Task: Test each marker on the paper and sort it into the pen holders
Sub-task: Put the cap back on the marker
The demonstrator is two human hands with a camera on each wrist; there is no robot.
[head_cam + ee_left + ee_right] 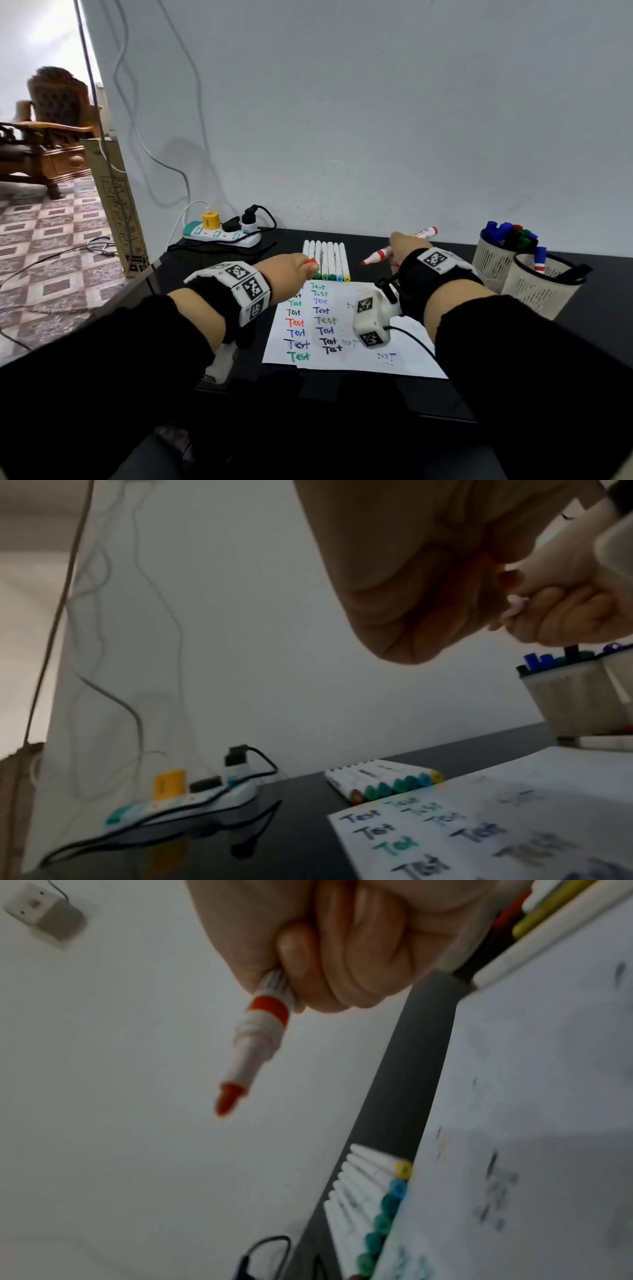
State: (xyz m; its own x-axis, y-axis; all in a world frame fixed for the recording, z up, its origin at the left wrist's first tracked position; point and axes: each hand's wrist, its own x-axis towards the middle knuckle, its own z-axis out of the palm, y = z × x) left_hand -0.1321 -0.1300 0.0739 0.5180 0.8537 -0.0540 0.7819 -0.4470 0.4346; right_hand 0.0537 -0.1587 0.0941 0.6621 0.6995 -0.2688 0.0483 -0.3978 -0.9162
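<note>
We have the red marker (394, 251) uncapped and gripped in our right hand (402, 248), fingers curled round the barrel, held in the air above the far edge of the paper (346, 329) and just right of the row of white markers (325, 258). Its long axis runs nearly level, slightly tilted, with the bare red tip (227, 1099) pointing left and a little down toward our left hand (294, 269) and the tail end aimed back at the wall on the right. Our left hand pinches the red cap (311, 261), of which only a sliver shows past the fingers. The main risk, as we judge it, is the wet tip: it hangs over the white markers and close to the left hand, so a careless swing could smear ink on skin or barrels. Writing over the crowded columns of "Test" would also make the result hard to read; the free space lies on the right of the sheet. The small cap could slip from a light pinch and roll off the dark desk (428, 394). The two pen holders (534, 291) stand touching each other at the far right, so a hasty drop could land the marker in the wrong one. A power strip (222, 234) sits at the far left.
</note>
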